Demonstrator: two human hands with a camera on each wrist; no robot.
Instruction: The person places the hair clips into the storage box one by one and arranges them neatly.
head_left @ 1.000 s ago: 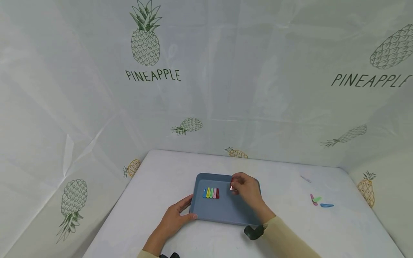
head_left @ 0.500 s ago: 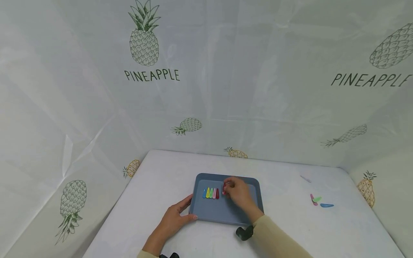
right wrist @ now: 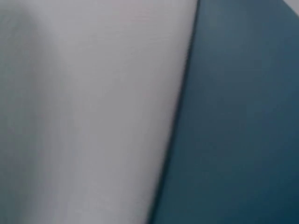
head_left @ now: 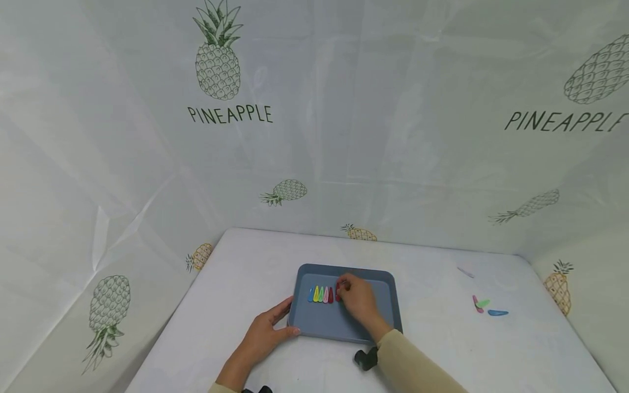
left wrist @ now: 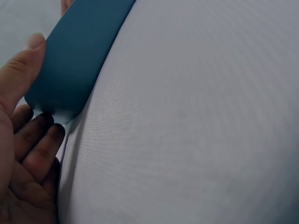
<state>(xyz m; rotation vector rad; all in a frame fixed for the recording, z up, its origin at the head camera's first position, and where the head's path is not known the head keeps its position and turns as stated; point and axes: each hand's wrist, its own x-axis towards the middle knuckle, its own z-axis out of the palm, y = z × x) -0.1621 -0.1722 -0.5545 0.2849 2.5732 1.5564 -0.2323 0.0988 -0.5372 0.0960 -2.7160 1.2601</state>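
Note:
On the table lies a blue-grey tray (head_left: 314, 322) with a row of snap hair clips in its left half: a blue clip (head_left: 310, 295), a yellow clip (head_left: 316, 293), a green clip (head_left: 321, 295), a pink clip (head_left: 326, 295) and a dark red clip (head_left: 331, 295). Just right of that row, my right hand (head_left: 361, 300) pinches another red hair clip (head_left: 337, 293), partly hidden by the fingers. My left hand (head_left: 262, 332) holds the tray's near left corner, thumb at the front wall and fingers at the left side. In the left wrist view the thumb (left wrist: 32, 60) touches the tray wall.
Off to the right of the tray lie more clips: a pink clip (head_left: 478, 304), a light green clip (head_left: 483, 303), a blue clip (head_left: 498, 313) and a pale purple clip (head_left: 466, 272). A pineapple-print sheet (head_left: 314, 136) surrounds the table (head_left: 432, 305).
My right hand has carried the red clip leftward and down, to beside the dark red clip at the end of the row. The left hand stays at the tray corner.

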